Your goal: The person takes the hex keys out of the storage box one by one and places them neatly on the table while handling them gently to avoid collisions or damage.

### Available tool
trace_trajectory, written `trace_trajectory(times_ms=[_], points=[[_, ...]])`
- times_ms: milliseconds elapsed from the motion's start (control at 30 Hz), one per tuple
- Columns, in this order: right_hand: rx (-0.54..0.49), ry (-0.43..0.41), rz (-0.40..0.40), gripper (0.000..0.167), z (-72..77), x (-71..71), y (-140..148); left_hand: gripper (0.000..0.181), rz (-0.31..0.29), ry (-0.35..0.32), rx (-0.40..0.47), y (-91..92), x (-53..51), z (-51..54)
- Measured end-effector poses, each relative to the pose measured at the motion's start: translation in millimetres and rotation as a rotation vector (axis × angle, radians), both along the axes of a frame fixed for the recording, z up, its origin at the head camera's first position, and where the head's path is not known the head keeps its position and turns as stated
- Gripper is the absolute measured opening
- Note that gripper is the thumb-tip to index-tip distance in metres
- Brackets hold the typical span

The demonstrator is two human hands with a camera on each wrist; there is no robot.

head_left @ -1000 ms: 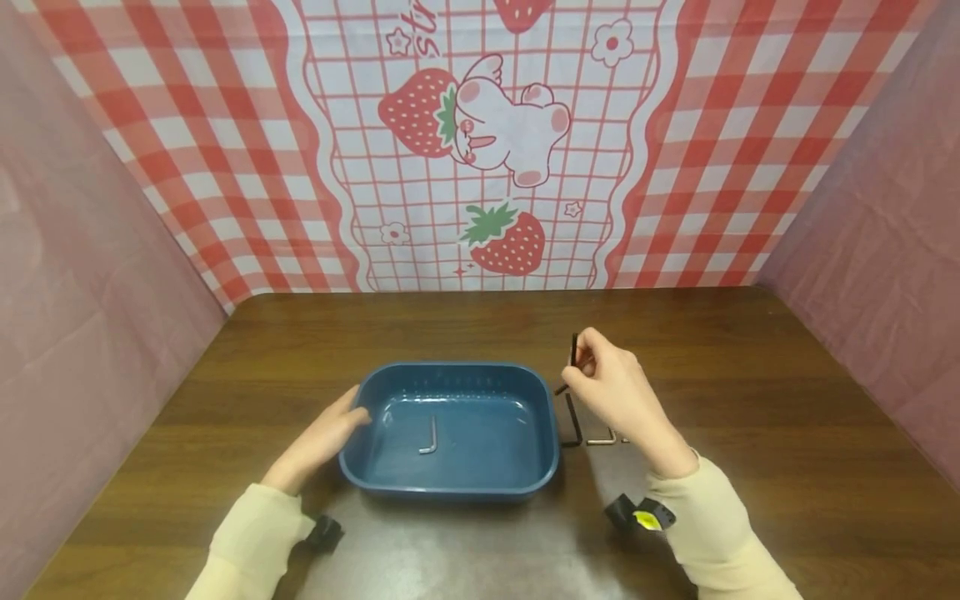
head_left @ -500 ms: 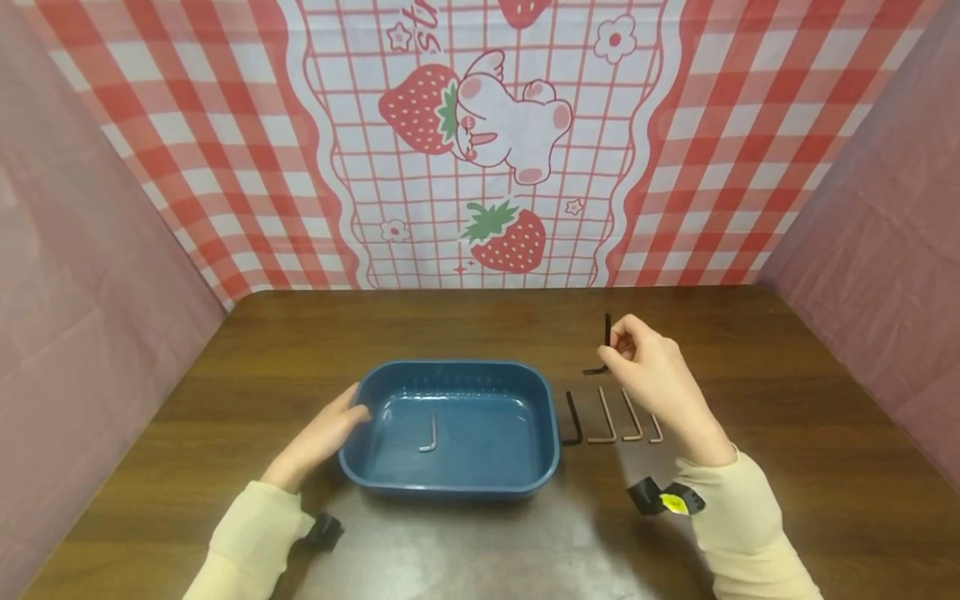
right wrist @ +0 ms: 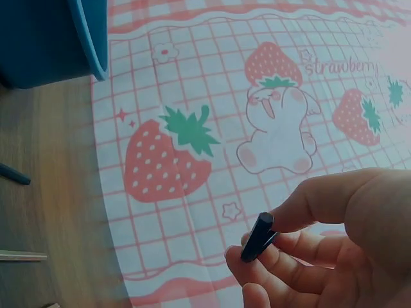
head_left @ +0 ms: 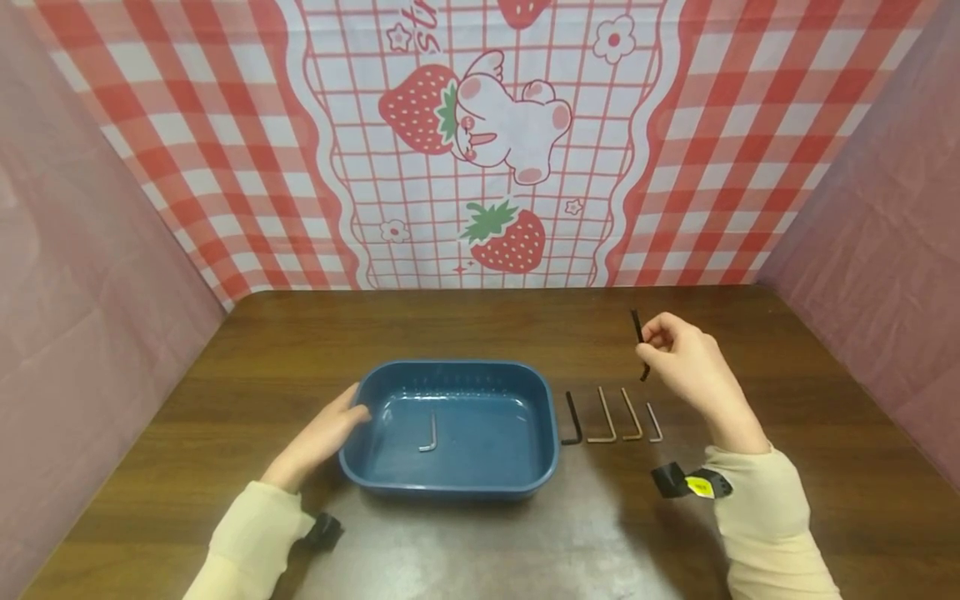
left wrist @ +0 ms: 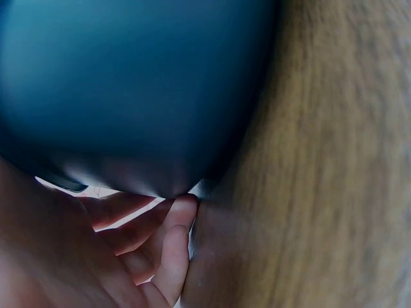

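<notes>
My right hand (head_left: 690,362) pinches a black hex key (head_left: 637,323) between thumb and fingers, above the table to the right of the blue basin (head_left: 450,492). In the right wrist view the end of that hex key (right wrist: 258,236) points toward the camera. My left hand (head_left: 322,433) holds the basin's left side, thumb over the rim; the left wrist view has its fingertips (left wrist: 185,206) against the outer wall. A silver hex key (head_left: 432,435) lies inside the basin.
Right of the basin, a row of hex keys lies on the wooden table (head_left: 300,333): a black one (head_left: 574,419), two bronze-coloured ones, the nearer to the basin (head_left: 609,419), and a small silver one (head_left: 655,423). A strawberry-print cloth (head_left: 510,242) hangs behind.
My right hand has moved right with the black hex key, away from the basin, and the hex key has turned in its fingers. The row on the table is uncovered. My left hand stays put.
</notes>
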State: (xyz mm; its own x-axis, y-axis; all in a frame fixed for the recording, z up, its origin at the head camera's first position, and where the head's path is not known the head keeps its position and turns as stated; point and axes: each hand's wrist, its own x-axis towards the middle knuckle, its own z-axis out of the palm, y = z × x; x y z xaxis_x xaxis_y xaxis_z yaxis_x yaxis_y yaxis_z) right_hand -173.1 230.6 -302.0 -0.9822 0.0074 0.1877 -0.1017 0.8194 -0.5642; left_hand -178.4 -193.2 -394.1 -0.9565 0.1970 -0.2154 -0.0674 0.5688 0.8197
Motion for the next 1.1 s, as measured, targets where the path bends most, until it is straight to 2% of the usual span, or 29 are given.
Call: trace_trajectory(times_ms=[233,467,667,833,1100], points=[[-0.007,-0.037,0.008,0.022,-3.3,-2.4,8,0.065,-0.005,0.003,-0.008,0.3,-0.5,-0.7],[0.041,-0.084,0.035,0.024,-10.2,-8.5,21,0.065,0.0,-0.003,0.002,0.2,-1.5,-0.9],[0.083,-0.228,0.066,0.023,-24.1,-15.9,32,0.064,0.001,-0.004,0.008,0.0,-1.5,-0.6],[0.074,-0.359,0.091,0.023,-35.7,-19.4,40,0.063,0.002,0.007,0.011,0.0,-1.0,-0.7],[0.036,-0.445,0.079,0.018,-43.3,-18.9,49,0.06,0.006,0.012,0.027,-0.2,1.5,-0.3]])
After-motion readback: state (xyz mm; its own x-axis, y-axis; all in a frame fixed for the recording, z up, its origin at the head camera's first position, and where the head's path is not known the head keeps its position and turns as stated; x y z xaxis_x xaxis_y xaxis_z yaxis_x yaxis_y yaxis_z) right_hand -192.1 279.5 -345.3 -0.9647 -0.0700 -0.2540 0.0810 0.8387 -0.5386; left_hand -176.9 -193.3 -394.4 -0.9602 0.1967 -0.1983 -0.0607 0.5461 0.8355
